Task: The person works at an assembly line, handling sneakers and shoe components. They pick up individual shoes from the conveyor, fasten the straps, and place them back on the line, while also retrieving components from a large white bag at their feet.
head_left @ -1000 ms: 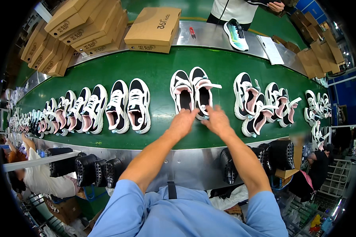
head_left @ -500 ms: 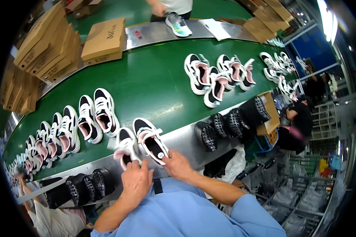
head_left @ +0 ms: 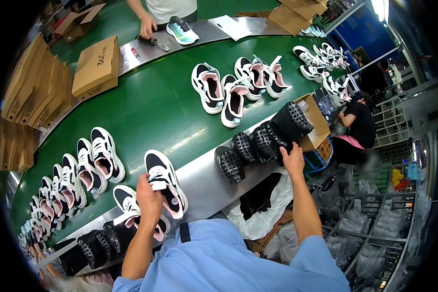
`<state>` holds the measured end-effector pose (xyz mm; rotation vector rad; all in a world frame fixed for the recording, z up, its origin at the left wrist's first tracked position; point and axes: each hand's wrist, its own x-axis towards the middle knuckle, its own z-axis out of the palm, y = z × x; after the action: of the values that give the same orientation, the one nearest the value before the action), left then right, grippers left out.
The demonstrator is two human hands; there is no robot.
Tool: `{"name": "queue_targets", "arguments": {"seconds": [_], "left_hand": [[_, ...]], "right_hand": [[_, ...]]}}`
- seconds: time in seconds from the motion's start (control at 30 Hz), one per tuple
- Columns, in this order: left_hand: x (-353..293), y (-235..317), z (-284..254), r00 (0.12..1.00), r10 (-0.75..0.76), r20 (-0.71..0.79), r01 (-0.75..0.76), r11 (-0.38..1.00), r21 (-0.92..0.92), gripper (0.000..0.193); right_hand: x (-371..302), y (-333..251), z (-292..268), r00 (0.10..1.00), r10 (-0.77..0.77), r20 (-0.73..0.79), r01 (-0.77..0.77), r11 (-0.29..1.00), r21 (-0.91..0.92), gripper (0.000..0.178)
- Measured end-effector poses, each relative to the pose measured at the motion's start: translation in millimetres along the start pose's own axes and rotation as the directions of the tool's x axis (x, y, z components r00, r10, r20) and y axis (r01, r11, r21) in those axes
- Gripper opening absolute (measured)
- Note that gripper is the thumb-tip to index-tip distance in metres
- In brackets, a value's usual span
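Note:
Two black, white and pink sneakers stand at the metal edge in front of me, their openings toward me. My left hand (head_left: 150, 197) is closed at the pale tab of the right sneaker (head_left: 166, 168), and partly covers the left sneaker (head_left: 125, 197). My right hand (head_left: 293, 159) is stretched out to the right with thumb and finger apart. Its fingertips touch the near end of a row of black studded rounded pieces (head_left: 264, 144) lying on the metal ledge. How firmly they touch cannot be seen.
More sneakers stand on the green belt (head_left: 165, 112), in a row at left (head_left: 70, 180) and a group (head_left: 228, 92) ahead. Cardboard boxes (head_left: 97, 65) are stacked far left. An open carton (head_left: 316, 121) and a white bag (head_left: 277, 197) are at right. Across the belt, a person's hand (head_left: 148, 25) holds a tool.
My right hand has left the right sneaker and reached right to the black studded pieces. My left hand has moved from the left sneaker to the right one's tab. The view has shifted rightward.

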<state>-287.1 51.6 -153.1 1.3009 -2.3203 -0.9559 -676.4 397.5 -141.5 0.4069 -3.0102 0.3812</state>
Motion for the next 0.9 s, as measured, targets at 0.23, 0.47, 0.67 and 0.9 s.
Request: {"name": "queue_targets", "arguments": {"seconds": [0.23, 0.47, 0.67, 0.9], "left_hand": [[-2.0, -17.5, 0.0, 0.983, -0.172, -0.058, 0.163, 0.978, -0.133, 0.029], [-3.2, -16.7, -9.9, 0.995, -0.081, -0.063, 0.069, 0.983, -0.171, 0.022], [-0.5, -21.0, -11.8, 0.997, -0.073, -0.041, 0.063, 0.978, -0.201, 0.023], [18.0, -18.4, -21.5, 0.958, 0.128, 0.257, -0.094, 0.986, -0.141, 0.02]], "right_hand": [[29.7, 12.5, 23.2, 0.98, -0.181, 0.082, 0.187, 0.98, -0.072, 0.048], [-61.8, -3.9, -94.7, 0.984, -0.14, -0.11, 0.126, 0.984, -0.124, 0.032], [-190.8, -137.0, -121.4, 0.853, -0.198, 0.484, -0.202, 0.728, 0.655, 0.027], [-217.5, -239.8, -35.3, 0.63, -0.531, 0.566, 0.301, 0.839, 0.452, 0.043]]}}
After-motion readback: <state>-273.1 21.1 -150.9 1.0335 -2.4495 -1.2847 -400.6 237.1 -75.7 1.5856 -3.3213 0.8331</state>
